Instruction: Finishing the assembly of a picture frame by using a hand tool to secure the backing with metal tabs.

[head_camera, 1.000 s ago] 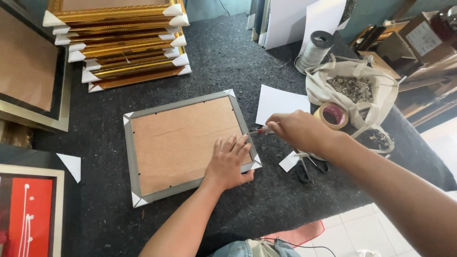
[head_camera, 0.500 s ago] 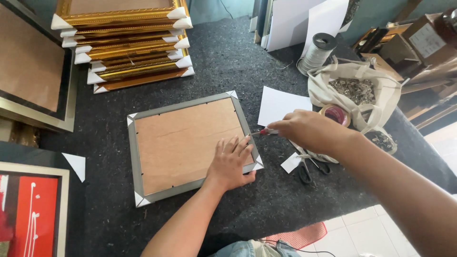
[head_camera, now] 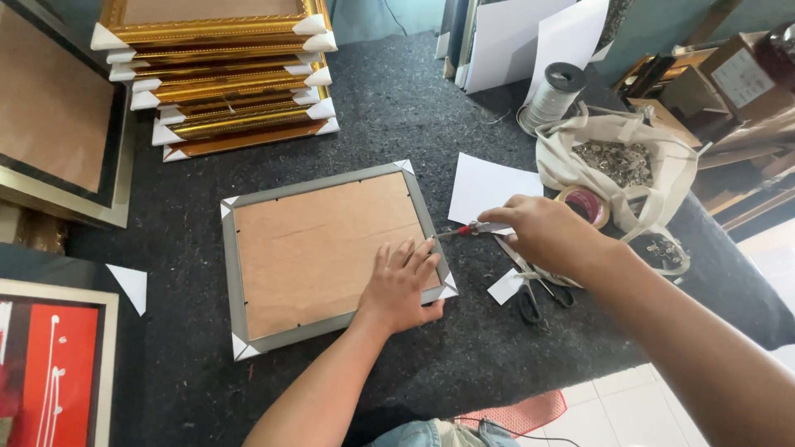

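Left hand steadier on the frame, tool now at its right edge

The grey frame (head_camera: 331, 252) lies face down mid-table; since a second ago the left hand (head_camera: 402, 285) has stayed flat, fingers spread, on its backing, while the right hand (head_camera: 542, 232), closed around a red-handled tool (head_camera: 472, 229), has edged to the rim. Farther right: white sheet (head_camera: 489, 186), tape roll (head_camera: 584, 204), cloth bag (head_camera: 617, 161), labelled brown box (head_camera: 741, 74).

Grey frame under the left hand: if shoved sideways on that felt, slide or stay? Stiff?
The grey frame probably stays: it lies flat on fuzzy dark felt with the left hand pressing it. Likely stiff, given its board back and cardboard-capped corners.
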